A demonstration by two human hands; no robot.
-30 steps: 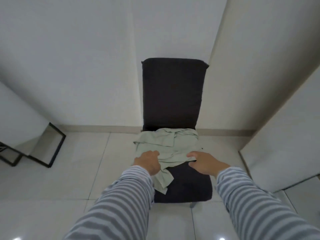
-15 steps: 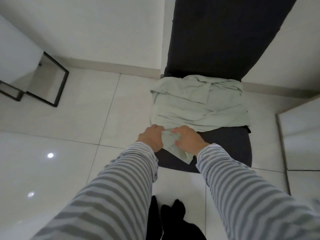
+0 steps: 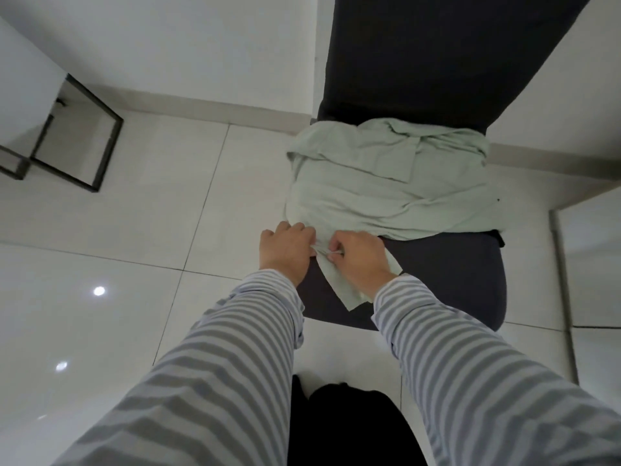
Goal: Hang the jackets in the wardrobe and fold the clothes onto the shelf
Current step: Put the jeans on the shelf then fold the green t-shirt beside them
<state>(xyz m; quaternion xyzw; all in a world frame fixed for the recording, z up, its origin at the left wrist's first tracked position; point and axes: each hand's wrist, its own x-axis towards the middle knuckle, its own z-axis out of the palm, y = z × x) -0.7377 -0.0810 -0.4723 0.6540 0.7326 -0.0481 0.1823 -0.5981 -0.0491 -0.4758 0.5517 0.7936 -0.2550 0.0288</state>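
Hands (image 3: 289, 253) closer together, pinching soft garment (image 3: 386, 186)

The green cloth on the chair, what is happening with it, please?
A person in a striped top leans over a dark chair. A pale green garment lies crumpled on the seat, up against the backrest. The left hand and the right hand are close together at its near edge, and both pinch a loose strip of the fabric that hangs toward the front of the seat. The garment is not yet folded or lifted off the chair.
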